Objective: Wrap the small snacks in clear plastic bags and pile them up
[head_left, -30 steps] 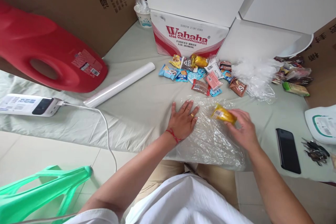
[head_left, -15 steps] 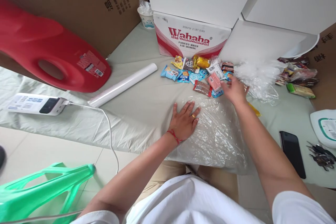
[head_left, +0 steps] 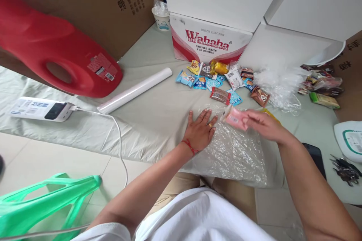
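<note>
The clear plastic sheet (head_left: 229, 154) should be thin, light and slippery, easiest to hold by its edge, and beyond it lie scattered snack packets (head_left: 215, 83). On its left side the left hand (head_left: 199, 133) lies flat, fingers spread, gripping nothing; over its far right part the right hand (head_left: 258, 121) pinches a pink packet (head_left: 236, 118), probably light and crushable, best held gently by one end.

Clear plastic film (head_left: 237, 158): transparent, glossy, wrinkled throughout; spread flat as a single broad piece. Pink packet (head_left: 235, 118): small, roughly rectangular, with a pale printed patch, blurred. Pose: gripped at its right end, left end free. Location: over the far part of the clear plastic film; contact cannot be determined.
</note>
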`<state>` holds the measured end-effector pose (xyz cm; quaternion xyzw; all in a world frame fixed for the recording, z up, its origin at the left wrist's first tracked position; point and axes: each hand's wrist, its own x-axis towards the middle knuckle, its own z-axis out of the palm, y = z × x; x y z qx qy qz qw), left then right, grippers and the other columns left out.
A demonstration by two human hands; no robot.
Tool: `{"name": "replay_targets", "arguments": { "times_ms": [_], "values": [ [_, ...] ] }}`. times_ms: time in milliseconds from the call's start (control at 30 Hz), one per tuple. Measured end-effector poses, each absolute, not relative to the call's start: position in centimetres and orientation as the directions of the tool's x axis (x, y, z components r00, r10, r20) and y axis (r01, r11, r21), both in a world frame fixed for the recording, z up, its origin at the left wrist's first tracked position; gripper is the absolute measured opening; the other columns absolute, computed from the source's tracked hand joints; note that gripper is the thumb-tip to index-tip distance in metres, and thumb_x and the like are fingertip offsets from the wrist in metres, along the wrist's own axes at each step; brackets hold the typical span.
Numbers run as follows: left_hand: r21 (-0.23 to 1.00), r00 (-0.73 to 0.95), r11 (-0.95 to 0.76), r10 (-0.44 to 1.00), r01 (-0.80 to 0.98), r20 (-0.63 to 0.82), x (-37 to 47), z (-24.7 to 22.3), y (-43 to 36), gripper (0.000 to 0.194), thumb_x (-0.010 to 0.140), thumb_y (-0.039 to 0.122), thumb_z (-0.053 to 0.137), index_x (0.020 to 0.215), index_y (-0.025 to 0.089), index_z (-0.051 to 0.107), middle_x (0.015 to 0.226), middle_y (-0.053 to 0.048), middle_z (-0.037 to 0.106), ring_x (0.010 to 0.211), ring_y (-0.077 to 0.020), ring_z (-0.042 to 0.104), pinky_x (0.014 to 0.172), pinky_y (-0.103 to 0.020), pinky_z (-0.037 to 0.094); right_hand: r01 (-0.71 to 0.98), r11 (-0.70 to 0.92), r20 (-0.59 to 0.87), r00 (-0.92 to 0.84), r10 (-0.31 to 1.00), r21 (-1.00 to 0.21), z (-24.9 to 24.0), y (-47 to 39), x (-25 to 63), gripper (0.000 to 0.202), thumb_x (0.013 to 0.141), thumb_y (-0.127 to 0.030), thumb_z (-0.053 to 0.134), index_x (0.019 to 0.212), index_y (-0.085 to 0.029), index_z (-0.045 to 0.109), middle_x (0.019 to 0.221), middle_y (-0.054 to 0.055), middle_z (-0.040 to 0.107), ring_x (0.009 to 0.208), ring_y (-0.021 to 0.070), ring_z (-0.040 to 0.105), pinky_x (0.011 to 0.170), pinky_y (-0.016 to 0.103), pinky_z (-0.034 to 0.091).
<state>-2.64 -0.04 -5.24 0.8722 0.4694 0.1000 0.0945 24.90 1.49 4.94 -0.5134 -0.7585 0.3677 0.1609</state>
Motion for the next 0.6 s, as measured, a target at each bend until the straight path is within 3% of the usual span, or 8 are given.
{"name": "replay_targets", "arguments": {
  "times_ms": [100,200,300,467,600],
  "values": [
    [0.264,0.549,-0.548,0.833,0.794,0.077,-2.6,-5.1,0.0,0.054,0.111,0.040,0.028,0.161,0.029,0.045,0.174,-0.010,0.034,0.161,-0.0313,0.031,0.126,-0.077,0.015,0.627,0.297,-0.171,-0.575,0.800,-0.721,4.5,-1.5,23.3,0.042,0.107,-0.053,0.046,0.092,-0.022,0.070,0.088,0.005,0.068,0.086,0.0197,0.062,0.080,0.031,0.049],
    [0.268,0.553,-0.551,0.830,0.790,0.074,-2.7,-4.9,-0.1,0.054,0.111,0.038,0.029,0.161,0.028,0.045,0.174,-0.011,0.033,0.161,-0.0329,0.031,0.125,-0.078,0.016,0.659,0.338,-0.144,-0.564,0.813,-0.672,2.8,-2.2,22.5,0.040,0.107,-0.052,0.046,0.111,-0.025,0.074,0.102,0.009,0.073,0.101,0.0252,0.064,0.091,0.039,0.051],
    [0.275,0.557,-0.556,0.826,0.784,0.083,-2.7,-4.9,-0.1,0.055,0.111,0.036,0.026,0.161,0.026,0.045,0.175,-0.011,0.032,0.161,-0.0343,0.031,0.125,-0.078,0.016,0.759,0.340,-0.022,-0.422,0.906,-0.556,1.9,-0.6,22.4,0.041,0.101,-0.055,0.056,0.122,-0.025,0.074,0.120,0.013,0.073,0.112,0.0311,0.064,0.100,0.048,0.050],
    [0.277,0.564,-0.561,0.822,0.780,0.076,-2.9,-5.0,0.0,0.055,0.112,0.034,0.023,0.162,0.025,0.043,0.174,-0.011,0.033,0.162,-0.0309,0.030,0.125,-0.079,0.016,0.860,0.349,0.034,-0.363,0.931,-0.372,2.7,6.9,20.1,0.036,0.103,-0.038,0.047,0.117,-0.021,0.076,0.109,0.011,0.076,0.101,0.0278,0.067,0.094,0.041,0.052],
    [0.265,0.575,-0.567,0.817,0.780,0.054,-3.0,-4.9,0.1,0.054,0.110,0.032,0.028,0.161,0.025,0.044,0.174,-0.009,0.034,0.162,-0.0305,0.031,0.126,-0.076,0.017,0.921,0.359,0.002,-0.363,0.932,-0.150,1.5,15.0,15.8,0.048,0.099,-0.021,0.044,0.143,-0.019,0.063,0.145,0.015,0.064,0.116,0.0319,0.065,0.094,0.042,0.051]
  ]
}}
